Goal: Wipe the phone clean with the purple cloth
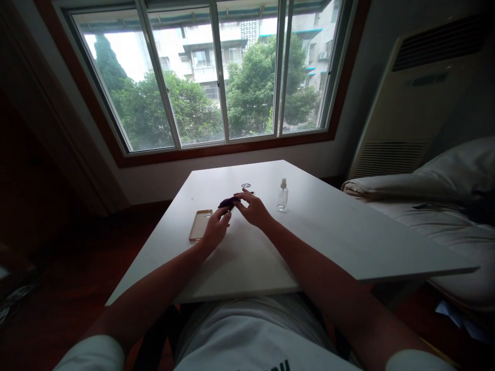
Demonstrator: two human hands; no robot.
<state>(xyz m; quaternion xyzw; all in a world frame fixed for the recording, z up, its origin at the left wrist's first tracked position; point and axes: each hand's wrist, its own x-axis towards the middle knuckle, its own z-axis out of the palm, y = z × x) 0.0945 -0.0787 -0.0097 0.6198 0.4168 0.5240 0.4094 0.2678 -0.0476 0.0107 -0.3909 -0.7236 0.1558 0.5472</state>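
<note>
Over the white table, my left hand (216,226) and my right hand (252,207) come together on a small dark purple cloth (229,203). Fingers of both hands are closed on it, the left from below and the right from its right end. Partly behind my left hand lies a tan phone case (199,226) with a camera cutout near its top. A clear spray bottle (283,198) stands upright to the right of my right hand. Beyond my fingers lies a small dark ring-shaped item (246,185), too small to name surely.
The white table (325,242) has a pointed right corner and stands before a window (201,87). At the right are a pale cushioned seat (433,206) and a tall air conditioner (417,98). Cables (19,296) lie on the floor at left.
</note>
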